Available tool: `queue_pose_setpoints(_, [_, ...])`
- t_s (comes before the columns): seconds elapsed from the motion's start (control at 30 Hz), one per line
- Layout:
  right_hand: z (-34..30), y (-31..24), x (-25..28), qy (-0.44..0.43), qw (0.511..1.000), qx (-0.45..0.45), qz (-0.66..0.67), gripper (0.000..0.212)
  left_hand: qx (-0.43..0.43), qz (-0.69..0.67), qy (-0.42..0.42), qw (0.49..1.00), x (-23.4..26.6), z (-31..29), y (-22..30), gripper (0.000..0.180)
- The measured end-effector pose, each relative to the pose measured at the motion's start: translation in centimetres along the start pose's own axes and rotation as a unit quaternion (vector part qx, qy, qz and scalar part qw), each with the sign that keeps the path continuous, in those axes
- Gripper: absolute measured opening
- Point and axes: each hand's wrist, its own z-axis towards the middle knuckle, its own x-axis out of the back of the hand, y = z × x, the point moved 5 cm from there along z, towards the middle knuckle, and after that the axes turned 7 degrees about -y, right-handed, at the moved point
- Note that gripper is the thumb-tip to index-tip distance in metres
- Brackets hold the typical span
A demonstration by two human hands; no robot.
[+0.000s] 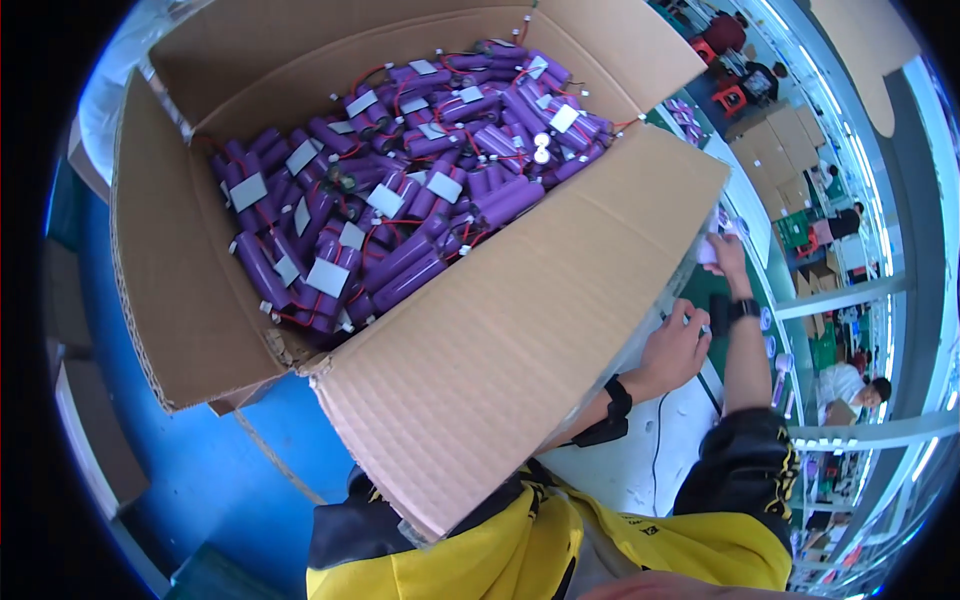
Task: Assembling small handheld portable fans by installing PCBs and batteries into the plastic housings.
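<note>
A large open cardboard box (500, 350) fills the view, packed with several purple cylindrical battery cells (400, 190) joined by red wires and white tabs. To the right of its near flap, my left hand (678, 348), with a black strap on the wrist, is curled around a small dark and white piece (704, 326). Just above it, my right hand (727, 256), with a black watch on the wrist, pinches a small pale object (708, 248). Both hands hover over a white tabletop (640, 475), beside crinkled clear plastic (672, 290) at the flap's edge.
A thin black cable (657, 440) runs across the white tabletop. Blue floor (210, 460) lies to the left under the box. Stacked cardboard boxes (780, 150) and seated people at benches (850, 385) are far off on the right.
</note>
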Motion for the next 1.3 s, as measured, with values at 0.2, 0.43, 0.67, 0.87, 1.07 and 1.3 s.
queue_pose_setpoints(0.2, [-14.6,-1.8,6.7,-0.098,0.985,0.135,0.039,0.053,-0.107,0.094,0.083,0.986,1.5,0.1,1.9,0.04])
queue_pose_setpoints(0.43, [-23.9,-2.4,10.2,-0.233,0.956,0.17,0.058,0.033,-0.273,0.16,0.001,0.949,1.1,-0.3,5.5,0.046])
queue_pose_setpoints(0.67, [-20.1,5.9,5.7,-0.276,0.945,0.173,0.005,0.026,-0.072,0.045,-0.299,0.95,-4.5,-2.3,1.5,0.03])
queue_pose_setpoints(0.87, [-18.4,2.1,5.4,-0.384,0.923,0.01,-0.01,0.027,-0.099,0.079,-0.291,0.948,-4.2,-0.3,0.7,0.026])
queue_pose_setpoints(1.07, [-32.2,-32.7,2.4,-0.141,0.894,0.421,-0.061,0.026,-0.09,0.089,-0.313,0.941,-3.5,-3.0,-2.4,0.025])
queue_pose_setpoints(1.3, [-39.6,-42.5,-17.2,-0.356,0.581,0.691,-0.241,0.028,-0.085,0.08,-0.283,0.952,-1.0,-2.6,-3.4,0.024])
